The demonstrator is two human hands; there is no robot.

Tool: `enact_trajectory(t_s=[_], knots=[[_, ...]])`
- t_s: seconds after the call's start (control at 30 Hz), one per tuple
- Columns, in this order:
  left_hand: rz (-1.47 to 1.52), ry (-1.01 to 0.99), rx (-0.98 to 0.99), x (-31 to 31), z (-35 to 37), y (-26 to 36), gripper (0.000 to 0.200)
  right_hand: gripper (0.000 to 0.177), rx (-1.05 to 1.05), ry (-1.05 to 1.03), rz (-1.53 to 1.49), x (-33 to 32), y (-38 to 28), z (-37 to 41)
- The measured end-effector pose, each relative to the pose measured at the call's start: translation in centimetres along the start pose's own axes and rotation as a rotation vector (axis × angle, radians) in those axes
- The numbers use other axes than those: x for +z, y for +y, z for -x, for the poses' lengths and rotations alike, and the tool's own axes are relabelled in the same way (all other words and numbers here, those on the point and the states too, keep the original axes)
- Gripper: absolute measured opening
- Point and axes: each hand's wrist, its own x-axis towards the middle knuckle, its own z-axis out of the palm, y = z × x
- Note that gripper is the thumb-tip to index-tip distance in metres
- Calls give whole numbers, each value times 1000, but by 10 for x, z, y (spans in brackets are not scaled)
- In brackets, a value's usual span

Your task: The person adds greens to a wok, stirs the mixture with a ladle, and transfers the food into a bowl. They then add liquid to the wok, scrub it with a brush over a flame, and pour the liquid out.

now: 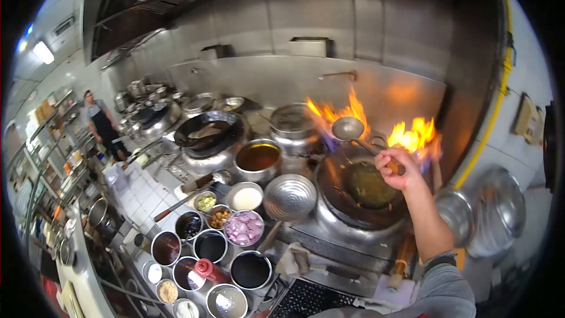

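Note:
My right hand (396,169) is closed around the wooden handle of a metal ladle (348,129). The ladle's round bowl is raised to the left of my hand, in front of tall flames (341,112). Below my hand and the ladle, a large dark wok (331,195) sits on the burner with greenish-brown liquid (369,186) in its bottom. More flames (415,136) rise behind the wok's right side. My left hand does not show.
Left of the wok are a perforated strainer (289,196), a pot of brown liquid (258,159) and several containers, one with sliced onions (244,227). A folded cloth (292,259) lies near the front edge. Another person (101,123) stands far left. Metal bowls (495,209) stand at right.

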Motion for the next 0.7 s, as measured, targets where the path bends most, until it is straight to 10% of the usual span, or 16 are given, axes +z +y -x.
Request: enact_trajectory(t_s=[0.27, 0.47, 0.6, 0.7], knots=[[-200, -283, 346, -10, -40, 77, 37, 14, -119, 438, 622, -50, 26, 125], [-206, -739, 514, 38, -67, 80, 44, 60, -286, 695, 1662, -138, 42, 232], [-246, -794, 263, 62, -75, 101, 42, 70, -570, 992, 2216, -214, 40, 297], [56, -959, 290, 97, -104, 76, 43, 70, -292, 1209, 2184, -246, 31, 330]])
